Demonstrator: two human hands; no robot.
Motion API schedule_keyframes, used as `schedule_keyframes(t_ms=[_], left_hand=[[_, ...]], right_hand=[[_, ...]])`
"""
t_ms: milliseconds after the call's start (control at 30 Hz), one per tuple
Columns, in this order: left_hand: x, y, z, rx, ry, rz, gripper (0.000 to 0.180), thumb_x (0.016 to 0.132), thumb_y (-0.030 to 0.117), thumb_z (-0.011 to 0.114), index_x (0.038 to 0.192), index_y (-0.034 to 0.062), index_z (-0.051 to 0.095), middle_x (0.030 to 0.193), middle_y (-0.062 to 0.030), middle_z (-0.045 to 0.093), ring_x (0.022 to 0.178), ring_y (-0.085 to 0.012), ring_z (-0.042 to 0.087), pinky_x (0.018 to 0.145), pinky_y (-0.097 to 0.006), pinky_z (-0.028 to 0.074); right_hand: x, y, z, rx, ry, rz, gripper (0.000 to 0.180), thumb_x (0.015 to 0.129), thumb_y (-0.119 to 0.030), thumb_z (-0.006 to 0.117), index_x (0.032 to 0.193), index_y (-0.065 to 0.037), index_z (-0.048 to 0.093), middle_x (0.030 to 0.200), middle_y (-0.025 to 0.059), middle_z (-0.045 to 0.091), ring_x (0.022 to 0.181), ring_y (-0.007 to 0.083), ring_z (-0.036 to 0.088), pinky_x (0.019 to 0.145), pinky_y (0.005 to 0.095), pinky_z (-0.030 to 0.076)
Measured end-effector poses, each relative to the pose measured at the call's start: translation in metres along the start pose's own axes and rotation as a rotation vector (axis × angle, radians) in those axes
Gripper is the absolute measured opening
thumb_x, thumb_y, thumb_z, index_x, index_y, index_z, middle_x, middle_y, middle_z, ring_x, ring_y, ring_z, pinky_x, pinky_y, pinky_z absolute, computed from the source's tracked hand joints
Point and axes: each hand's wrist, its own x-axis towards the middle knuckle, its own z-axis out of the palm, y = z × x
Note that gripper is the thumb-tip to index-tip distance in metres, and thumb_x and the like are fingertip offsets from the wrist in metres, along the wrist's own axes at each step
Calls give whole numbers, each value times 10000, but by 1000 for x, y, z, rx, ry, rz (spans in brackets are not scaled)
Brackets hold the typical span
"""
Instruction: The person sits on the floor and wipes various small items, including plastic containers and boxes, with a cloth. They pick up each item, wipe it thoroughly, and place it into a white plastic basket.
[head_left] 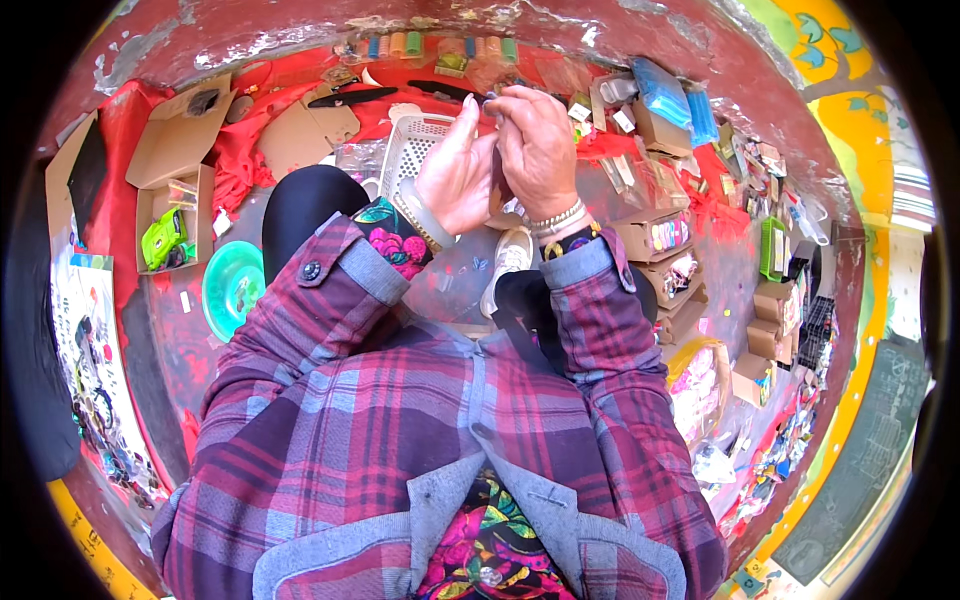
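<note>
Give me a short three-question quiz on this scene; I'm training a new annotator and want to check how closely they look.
1. True or false: both hands are raised together over the white plastic basket.
2. Which thing lies on the floor to the person's left, beside the dark knee? A) a teal round lid, B) a metal kettle, C) a glass jar.
3. What does the right wrist wear?

Key
1. True: the left hand and the right hand meet, fingertips pinched on something too small to identify.
2. A: the teal round lid lies there, near an open cardboard box that holds a green item.
3. A beaded bracelet, just above the plaid cuff.
</note>
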Motion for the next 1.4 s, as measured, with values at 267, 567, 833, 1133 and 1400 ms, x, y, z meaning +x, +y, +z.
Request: schedule_keyframes(t_ms=[267,567,833,1133,1400], left_hand=[[4,3,-7,155,48,106,413,899,116,426,1271,-28,318,1318,-166,372,1188,-281,413,987,-390,359],[11,18,-13,45,62,426,405,911,145,391,1277,-9,317,1330,-197,345,1237,-292,343,1038,-401,274],[12,16,-12,236,384,409,446,911,344,429,1211,15,404,1222,-159,458,1145,-246,419,953,-365,350],[5,26,-19,246,381,364,367,903,304,438,1082,-8,510,1135,-168,532,1075,-245,480,890,-341,394],[2,31,-14,234,383,345,333,889,295,459,1022,2,545,1107,-162,555,1054,-240,501,878,-329,396]], right_hand=[[7,37,-14,184,117,435,142,752,-19,497,825,-20,618,802,95,598,763,218,588,684,305,468],[-9,-2,-42,1089,-567,993,178,803,-185,626,830,-9,629,721,11,579,686,85,539,651,210,421],[-15,41,-57,1003,-446,1153,121,778,-113,623,807,5,624,720,39,607,639,109,566,605,232,454],[-110,154,3,-443,-1053,940,376,678,-360,589,939,-93,637,1005,170,599,948,286,579,810,335,453],[-154,191,52,-503,-1000,1097,497,639,-431,648,976,-66,629,1053,202,579,1038,331,525,880,355,417]])
